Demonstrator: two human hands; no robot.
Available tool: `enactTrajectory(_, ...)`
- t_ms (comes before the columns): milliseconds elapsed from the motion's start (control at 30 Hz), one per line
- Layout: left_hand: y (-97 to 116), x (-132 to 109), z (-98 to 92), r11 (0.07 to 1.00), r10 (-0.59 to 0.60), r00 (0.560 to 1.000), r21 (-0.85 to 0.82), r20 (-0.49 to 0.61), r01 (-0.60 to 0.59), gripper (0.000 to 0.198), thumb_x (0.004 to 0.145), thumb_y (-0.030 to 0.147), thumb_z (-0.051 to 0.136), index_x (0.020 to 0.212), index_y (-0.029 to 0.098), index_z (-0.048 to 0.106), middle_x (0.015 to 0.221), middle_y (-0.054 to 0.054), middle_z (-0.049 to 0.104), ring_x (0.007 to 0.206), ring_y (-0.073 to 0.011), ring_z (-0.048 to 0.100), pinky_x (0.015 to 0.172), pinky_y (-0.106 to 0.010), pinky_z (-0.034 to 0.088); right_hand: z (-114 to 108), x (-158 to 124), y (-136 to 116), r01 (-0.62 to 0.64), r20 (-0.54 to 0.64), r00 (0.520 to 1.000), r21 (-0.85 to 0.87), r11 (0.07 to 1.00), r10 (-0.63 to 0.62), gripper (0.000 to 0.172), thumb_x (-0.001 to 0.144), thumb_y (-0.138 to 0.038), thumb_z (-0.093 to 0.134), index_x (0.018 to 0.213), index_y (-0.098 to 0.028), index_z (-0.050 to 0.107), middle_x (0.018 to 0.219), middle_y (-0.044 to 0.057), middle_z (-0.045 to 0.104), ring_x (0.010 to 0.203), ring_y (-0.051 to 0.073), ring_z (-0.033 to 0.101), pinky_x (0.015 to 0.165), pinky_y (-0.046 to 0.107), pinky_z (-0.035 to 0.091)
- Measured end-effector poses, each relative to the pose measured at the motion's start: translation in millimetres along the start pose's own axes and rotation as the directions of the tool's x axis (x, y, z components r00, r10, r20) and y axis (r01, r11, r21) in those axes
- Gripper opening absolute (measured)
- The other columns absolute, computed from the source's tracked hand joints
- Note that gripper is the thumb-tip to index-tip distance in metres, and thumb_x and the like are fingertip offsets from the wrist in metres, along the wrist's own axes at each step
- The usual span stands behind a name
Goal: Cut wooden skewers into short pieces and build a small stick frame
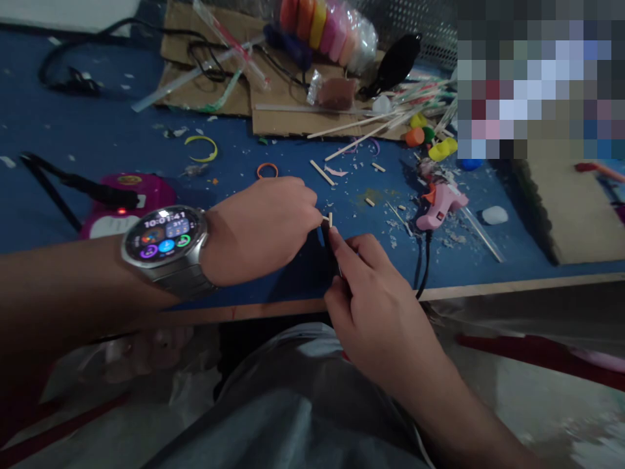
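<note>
My left hand, with a watch on its wrist, is closed, its fingertips at a thin pale stick. Just right of them, a short pale stick piece stands at the index fingertip of my right hand. My right hand is closed round a dark, narrow tool, mostly hidden by the fingers; I cannot make out what it is. Beyond the hands, a longer cut stick and small pieces lie on the blue table.
A pink glue gun with a clear stick lies to the right, its cable over the front edge. At left is a magenta device with a cable. Cardboard, wooden sticks and bagged coloured clay lie at the back.
</note>
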State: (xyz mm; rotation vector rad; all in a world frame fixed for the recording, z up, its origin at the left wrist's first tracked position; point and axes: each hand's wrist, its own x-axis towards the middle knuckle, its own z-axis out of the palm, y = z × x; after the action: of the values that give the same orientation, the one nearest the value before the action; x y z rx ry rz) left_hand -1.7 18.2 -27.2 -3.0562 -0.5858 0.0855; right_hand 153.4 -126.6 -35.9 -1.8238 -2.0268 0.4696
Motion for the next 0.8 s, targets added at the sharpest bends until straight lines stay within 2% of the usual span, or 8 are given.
enactTrajectory(300,-0.9,-1.3,1.5,1.0,0.011,1.0,-0.002,-0.02,-0.011,0.019,0.092,0.012,0.059,0.083,0.018,0.074,0.084,-0.007,0.071,0.086,-0.0276,0.066,0.081,-0.04,0.05,0.4,2.0,-0.9,-0.004,-0.008,1.0,-0.023,1.0,0.004,0.064,0.097,-0.012,0.046,0.159,0.003,0.054,0.118,0.019,0.062,0.086,0.027,0.064,0.078,0.046,0.062)
enactTrajectory(467,-1.5,-2.2,1.1,1.0,0.022,0.999,-0.003,-0.034,-0.022,0.019,0.093,0.012,0.059,0.085,0.018,0.075,0.085,-0.007,0.071,0.089,-0.0284,0.067,0.083,-0.04,0.051,1.4,-0.6,1.0,0.013,-0.04,0.999,-0.019,1.0,-0.014,0.064,0.097,-0.011,0.046,0.159,0.004,0.053,0.117,0.019,0.062,0.088,0.027,0.064,0.079,0.044,0.062)
enactTrajectory(667,1.5,-0.3,-2.5,1.0,-0.01,1.0,0.0,0.028,0.01,0.017,0.093,0.012,0.061,0.086,0.018,0.075,0.087,-0.008,0.072,0.091,-0.0291,0.067,0.084,-0.041,0.051,2.0,0.1,0.4,0.013,-0.032,0.999,-0.029,1.0,-0.014,0.064,0.097,-0.011,0.046,0.159,0.003,0.053,0.116,0.019,0.062,0.09,0.028,0.065,0.08,0.045,0.063)
enactTrajectory(800,1.4,-0.3,-1.4,1.0,-0.021,1.0,-0.011,0.021,0.021,0.016,0.093,0.012,0.062,0.085,0.018,0.074,0.087,-0.008,0.071,0.092,-0.0288,0.067,0.085,-0.04,0.051,1.8,1.1,-0.3,0.016,-0.032,0.999,-0.045,0.999,-0.017,0.063,0.097,-0.012,0.045,0.158,0.003,0.055,0.115,0.019,0.062,0.088,0.027,0.065,0.08,0.044,0.063)
